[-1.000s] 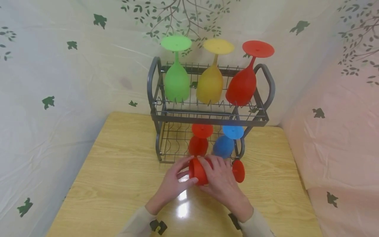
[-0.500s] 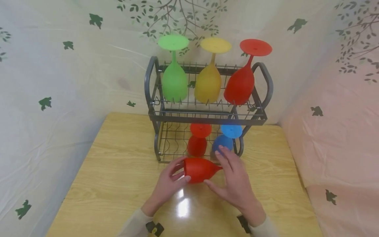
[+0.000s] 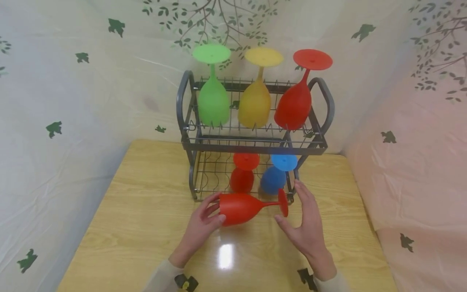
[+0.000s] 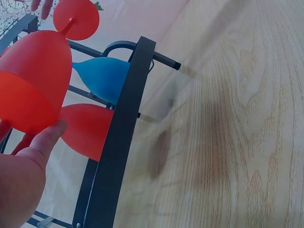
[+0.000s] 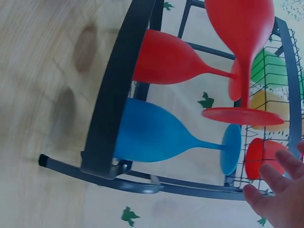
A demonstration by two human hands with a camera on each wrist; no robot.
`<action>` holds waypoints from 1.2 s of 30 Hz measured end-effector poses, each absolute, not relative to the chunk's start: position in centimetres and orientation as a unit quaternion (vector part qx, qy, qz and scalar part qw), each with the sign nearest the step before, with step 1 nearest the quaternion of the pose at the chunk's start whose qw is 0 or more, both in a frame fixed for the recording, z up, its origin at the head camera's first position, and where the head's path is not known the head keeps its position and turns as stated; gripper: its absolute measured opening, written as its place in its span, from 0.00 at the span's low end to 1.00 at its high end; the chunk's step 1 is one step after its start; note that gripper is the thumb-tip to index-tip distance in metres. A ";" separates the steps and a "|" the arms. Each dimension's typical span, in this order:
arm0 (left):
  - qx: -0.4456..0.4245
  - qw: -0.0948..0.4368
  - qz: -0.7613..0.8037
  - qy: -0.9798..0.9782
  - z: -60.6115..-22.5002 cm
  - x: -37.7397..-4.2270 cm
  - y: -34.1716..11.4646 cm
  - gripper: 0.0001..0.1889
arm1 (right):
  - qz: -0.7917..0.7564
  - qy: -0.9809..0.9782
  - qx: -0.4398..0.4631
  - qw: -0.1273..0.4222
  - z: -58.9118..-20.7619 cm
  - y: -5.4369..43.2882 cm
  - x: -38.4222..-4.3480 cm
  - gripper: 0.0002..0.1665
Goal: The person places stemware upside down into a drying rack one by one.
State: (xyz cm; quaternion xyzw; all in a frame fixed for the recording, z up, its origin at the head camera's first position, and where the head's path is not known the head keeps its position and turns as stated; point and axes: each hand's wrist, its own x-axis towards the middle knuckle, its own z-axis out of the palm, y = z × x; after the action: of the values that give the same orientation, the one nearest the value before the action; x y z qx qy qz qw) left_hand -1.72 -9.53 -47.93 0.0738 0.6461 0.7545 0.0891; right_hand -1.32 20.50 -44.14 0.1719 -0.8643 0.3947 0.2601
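Note:
A red wine glass point(image 3: 238, 208) lies sideways in the air before the rack, its rim to the left and its foot to the right. My left hand point(image 3: 202, 221) grips it at the rim end, thumb on the near side; the left wrist view shows the thumb point(image 4: 47, 140) against the bowl. Just right of the foot is my right hand point(image 3: 307, 225), fingers spread and holding nothing. On the rack's lower tier, another red wine glass point(image 3: 242, 180) and a blue wine glass point(image 3: 274, 180) stand upside down behind the held one.
The dark two-tier dish rack point(image 3: 255, 147) stands at the back of the wooden table point(image 3: 146, 194). Its upper tier bears upside-down green point(image 3: 213, 103), yellow point(image 3: 254, 105) and red point(image 3: 293, 106) wine glasses, the red one tilted. Leaf-patterned sheeting point(image 3: 91, 101) hangs behind and at the sides.
My right hand has let go of the red wine glass bowl and moved right, past its foot. The left hand, still holding the glass, has shifted slightly left.

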 end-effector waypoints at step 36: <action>0.063 0.045 0.773 0.630 -47.3 -1.8 -9.6 0.32 | 0.710 -0.702 -0.003 0.048 -46.7 18.9 -1.0 0.42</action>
State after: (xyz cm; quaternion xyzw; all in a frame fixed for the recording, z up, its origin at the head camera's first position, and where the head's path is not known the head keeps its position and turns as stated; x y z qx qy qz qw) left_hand -1.82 -9.57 -47.27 0.0628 0.6302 0.7726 0.0451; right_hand -1.00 18.86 -46.72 -0.0029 -0.7023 0.7103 0.0478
